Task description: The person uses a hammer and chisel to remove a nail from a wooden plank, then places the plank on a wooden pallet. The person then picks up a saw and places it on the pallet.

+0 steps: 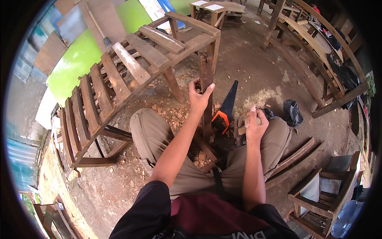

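One upright wooden post and one handsaw show. The left hand is clamped around the post. The right hand, just right of the saw, is closed on a wooden handle.

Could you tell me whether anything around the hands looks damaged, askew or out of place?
Yes. The slatted wooden bench lies tipped over on the dirt. The left hand grips its upright leg, whose top looks rough. Wood chips litter the ground, and a handsaw lies there, near the right hand.
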Motion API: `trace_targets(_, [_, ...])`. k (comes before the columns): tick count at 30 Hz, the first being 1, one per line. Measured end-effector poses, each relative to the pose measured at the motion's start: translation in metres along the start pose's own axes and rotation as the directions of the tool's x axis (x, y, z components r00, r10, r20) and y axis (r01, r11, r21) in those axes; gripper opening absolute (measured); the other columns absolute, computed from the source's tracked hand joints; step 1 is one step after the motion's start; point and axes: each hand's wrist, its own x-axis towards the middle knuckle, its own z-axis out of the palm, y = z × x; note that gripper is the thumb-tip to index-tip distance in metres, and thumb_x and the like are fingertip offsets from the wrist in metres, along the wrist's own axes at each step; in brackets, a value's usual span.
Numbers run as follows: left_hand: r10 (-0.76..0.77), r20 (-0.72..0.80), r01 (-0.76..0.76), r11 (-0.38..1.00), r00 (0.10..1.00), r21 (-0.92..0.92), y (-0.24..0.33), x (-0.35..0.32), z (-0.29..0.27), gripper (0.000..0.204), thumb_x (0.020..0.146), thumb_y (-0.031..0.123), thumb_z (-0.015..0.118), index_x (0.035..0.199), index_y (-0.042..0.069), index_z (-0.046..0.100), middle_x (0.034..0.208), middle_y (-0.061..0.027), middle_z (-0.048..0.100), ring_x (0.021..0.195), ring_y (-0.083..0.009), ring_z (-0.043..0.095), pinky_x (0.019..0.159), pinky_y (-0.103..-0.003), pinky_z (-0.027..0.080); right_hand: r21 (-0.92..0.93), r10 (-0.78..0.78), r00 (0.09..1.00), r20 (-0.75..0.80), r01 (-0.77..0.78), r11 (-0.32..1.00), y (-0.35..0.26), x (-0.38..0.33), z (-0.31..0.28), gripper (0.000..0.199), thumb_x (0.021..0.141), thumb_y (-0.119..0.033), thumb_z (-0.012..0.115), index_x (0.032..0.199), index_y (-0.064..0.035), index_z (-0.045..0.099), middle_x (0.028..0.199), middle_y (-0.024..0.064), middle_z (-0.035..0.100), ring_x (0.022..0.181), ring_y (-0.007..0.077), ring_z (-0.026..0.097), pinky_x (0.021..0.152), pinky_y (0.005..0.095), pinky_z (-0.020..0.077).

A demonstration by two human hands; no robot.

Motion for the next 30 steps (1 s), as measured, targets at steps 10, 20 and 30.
trace_targets(10, [0.068,-0.091,-0.023,0.904,0.993,0.427,0.032,-0.027,0.012,0.072,0.066,0.031,0.091,0.107,-0.006,0.045,0.102,-0.0189,0.050,0.096,-0.0317,0.054,0.086,-0.042,0.045,-0.384,0.014,0.987,0.158,0.048,0.922,-0.014,0.012,0.038,0.041,0.085,-0.027,0.080,0.113,0.0001,0.067,0.085,0.0014,0.066,0.069,0.0041,0.056,0.063,0.0212,0.0466])
trace_targets(20, [0.167,0.207,-0.209,0.957,0.964,0.200,0.026,-0.062,0.005,0.047,0.078,0.022,0.082,0.109,-0.001,0.055,0.105,-0.0114,0.053,0.098,-0.0232,0.053,0.088,-0.035,0.044,-0.326,0.162,0.930,0.329,-0.049,0.944,-0.038,0.055,0.040,0.049,0.085,-0.031,0.080,0.118,0.0027,0.068,0.096,0.0084,0.074,0.088,0.0096,0.065,0.082,0.0270,0.0511])
trace_targets(30, [-0.831,0.337,0.737,0.551,0.442,0.393,-0.028,-0.106,-0.011,0.029,0.097,0.025,0.053,0.089,0.001,0.067,0.084,-0.0091,0.069,0.076,-0.0200,0.066,0.071,-0.034,0.052,-0.200,0.302,0.936,0.178,-0.266,0.943,-0.029,0.055,0.013,0.039,0.087,-0.030,0.079,0.111,-0.0007,0.068,0.062,-0.0071,0.048,0.049,0.0020,0.035,0.045,0.0216,0.0292])
